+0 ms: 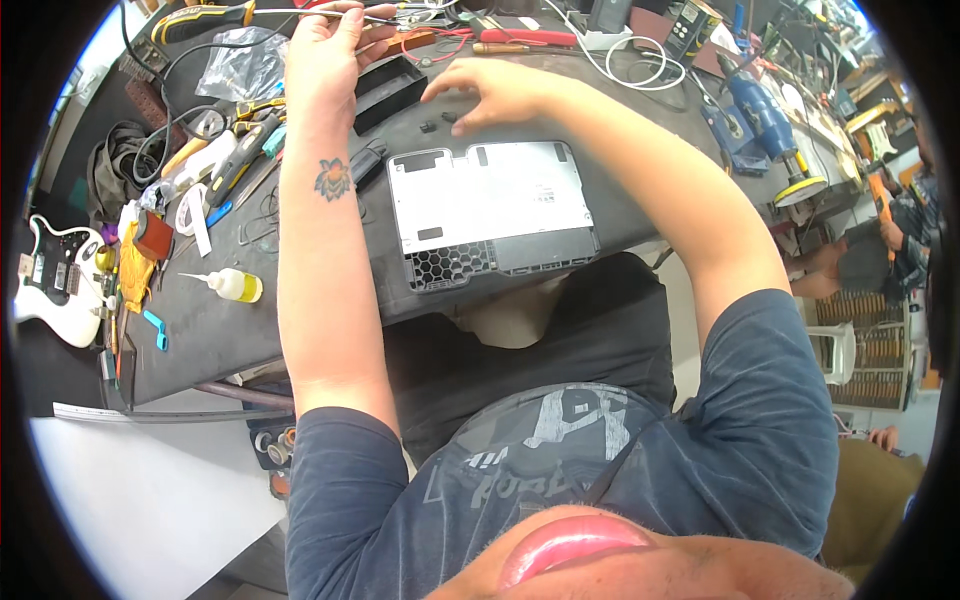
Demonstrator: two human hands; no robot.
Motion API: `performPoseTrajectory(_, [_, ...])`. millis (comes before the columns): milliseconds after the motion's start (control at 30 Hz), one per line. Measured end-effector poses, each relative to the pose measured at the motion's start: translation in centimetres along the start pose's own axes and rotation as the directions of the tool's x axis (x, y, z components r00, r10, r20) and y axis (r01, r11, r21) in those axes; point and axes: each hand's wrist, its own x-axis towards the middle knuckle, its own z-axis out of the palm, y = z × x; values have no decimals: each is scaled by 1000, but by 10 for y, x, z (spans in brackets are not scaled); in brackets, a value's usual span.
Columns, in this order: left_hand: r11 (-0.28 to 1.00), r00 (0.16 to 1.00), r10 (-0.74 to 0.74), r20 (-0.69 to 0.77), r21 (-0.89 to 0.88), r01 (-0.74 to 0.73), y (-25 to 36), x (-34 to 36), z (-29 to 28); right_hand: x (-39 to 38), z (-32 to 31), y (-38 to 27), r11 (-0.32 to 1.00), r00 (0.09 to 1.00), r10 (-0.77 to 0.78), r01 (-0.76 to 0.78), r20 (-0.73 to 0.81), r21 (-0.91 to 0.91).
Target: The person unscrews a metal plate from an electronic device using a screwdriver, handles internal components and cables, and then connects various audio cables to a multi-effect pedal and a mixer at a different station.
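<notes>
At the far side of the bench, my left hand (335, 42) has its fingers closed on the metal shaft of a long screwdriver (205, 22) with a yellow-and-black handle. The handle points left. My right hand (490, 95) reaches in from the right with its fingers apart and holds nothing. Small black pieces (430, 127) lie beside its fingertips on the dark bench top. Between my arms rests a flat silver panel (490, 195) like a laptop's underside, with a dark honeycomb grille along its near edge. A black open box (390, 95) sits between my hands.
Left of my arm are a dropper bottle (238, 285) of yellow liquid, a utility knife (245, 158), a clear plastic bag (240, 70) and a white guitar-shaped body (62, 285). A blue power tool (765, 120) stands at the right. Other people are at the far right.
</notes>
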Motion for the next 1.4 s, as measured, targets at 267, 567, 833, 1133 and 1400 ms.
performPoseTrajectory(267, [1000,998,18,63,22,-20,-7,3,-6,14,-5,23,994,995,89,-86,-39,62])
performPoseTrajectory(567, [999,999,-34,29,-38,35,-23,8,7,-49,-57,98,936,879,318,-231,-356,265])
performPoseTrajectory(833, [981,975,189,-115,57,-183,-16,27,-35,-54,-35,75,917,921,390,-385,-28,108])
performPoseTrajectory(1133, [413,939,282,-199,908,68,-43,37,-62,-62,-45,74,944,930,329,-317,-162,95])
performPoseTrajectory(1400, [86,992,45,-119,990,115,-58,34,-51,-91,-85,84,855,855,511,-516,-92,-45])
